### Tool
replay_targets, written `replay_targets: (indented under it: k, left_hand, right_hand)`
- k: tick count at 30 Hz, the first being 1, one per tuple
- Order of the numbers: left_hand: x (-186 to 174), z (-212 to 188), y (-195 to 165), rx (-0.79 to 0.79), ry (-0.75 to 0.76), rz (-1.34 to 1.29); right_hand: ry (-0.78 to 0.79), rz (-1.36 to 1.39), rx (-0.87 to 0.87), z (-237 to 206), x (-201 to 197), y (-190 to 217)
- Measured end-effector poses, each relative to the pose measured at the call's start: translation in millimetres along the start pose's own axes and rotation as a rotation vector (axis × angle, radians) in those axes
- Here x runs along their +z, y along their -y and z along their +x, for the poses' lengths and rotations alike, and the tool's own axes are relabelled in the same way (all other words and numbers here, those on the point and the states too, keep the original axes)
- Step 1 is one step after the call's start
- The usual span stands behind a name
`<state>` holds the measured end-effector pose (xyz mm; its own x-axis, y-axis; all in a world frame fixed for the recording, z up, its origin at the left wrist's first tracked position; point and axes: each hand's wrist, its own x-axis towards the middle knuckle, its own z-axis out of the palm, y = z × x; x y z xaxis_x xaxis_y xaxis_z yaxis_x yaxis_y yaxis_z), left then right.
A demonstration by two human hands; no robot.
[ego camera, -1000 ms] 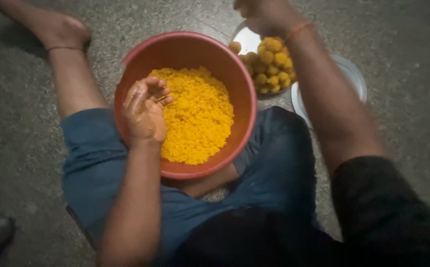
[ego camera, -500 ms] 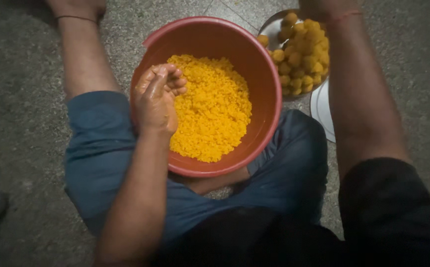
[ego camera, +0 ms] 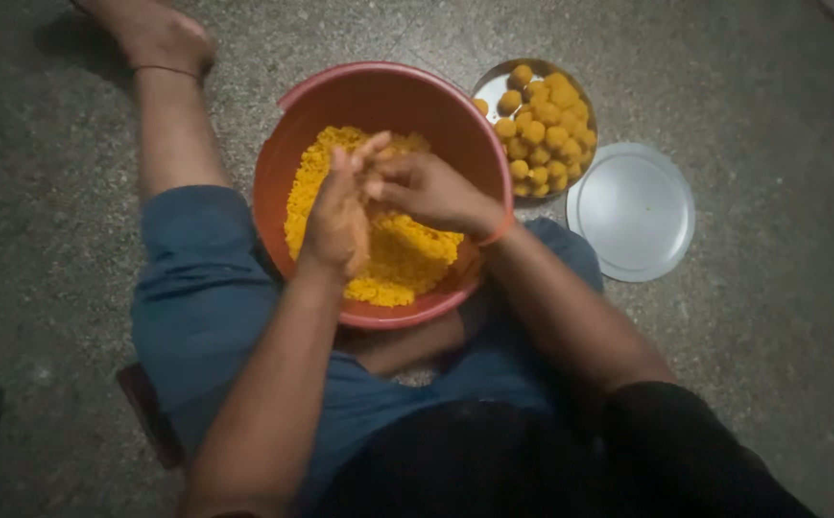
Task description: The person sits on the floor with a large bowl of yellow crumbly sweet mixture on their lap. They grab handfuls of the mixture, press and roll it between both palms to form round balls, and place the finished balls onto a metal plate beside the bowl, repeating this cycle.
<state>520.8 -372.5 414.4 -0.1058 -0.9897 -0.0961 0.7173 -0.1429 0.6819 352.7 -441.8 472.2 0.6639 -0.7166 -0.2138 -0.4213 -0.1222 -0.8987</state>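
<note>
Head-camera footage shows a lump of yellow mixture, mostly hidden, being pressed between the left hand [ego camera: 340, 216] and right hand [ego camera: 427, 192], both cupped around it above the red bowl [ego camera: 292, 163]. Shaping of a ball is judged to be under way; firm rolling is called for next. At two o'clock, finished yellow balls [ego camera: 542, 129] are heaped on a steel plate [ego camera: 487, 88], with a steel lid [ego camera: 633, 211] beside it.

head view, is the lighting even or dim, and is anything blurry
Head view: dim, with dark corners; the round red plastic tub and yellow balls on the steel plate are brightest; both hands, left and right, look slightly soft; the flat round steel lid shows mild sheen.
</note>
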Motion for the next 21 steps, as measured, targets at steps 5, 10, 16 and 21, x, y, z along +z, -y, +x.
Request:
replay_targets:
  k: [5,10,16,21]
  left_hand:
    - [-44,16,-9,0.223,-0.336,0.325]
    - [-80,24,-5,0.653,-0.42,0.904]
    - [-94,41,-5,0.742,-0.509,0.94]
    - [-92,45,-5,0.735,-0.523,0.95]
  right_hand:
    - [-0.152,-0.504,-0.204,39,9,-68]
    - [0.001,-0.464,-0.455,76,72,-56]
    - [0.311,-0.976,-0.418,33,108,-46]
    - [0.08,-1.216,-0.503,53,49,-50]
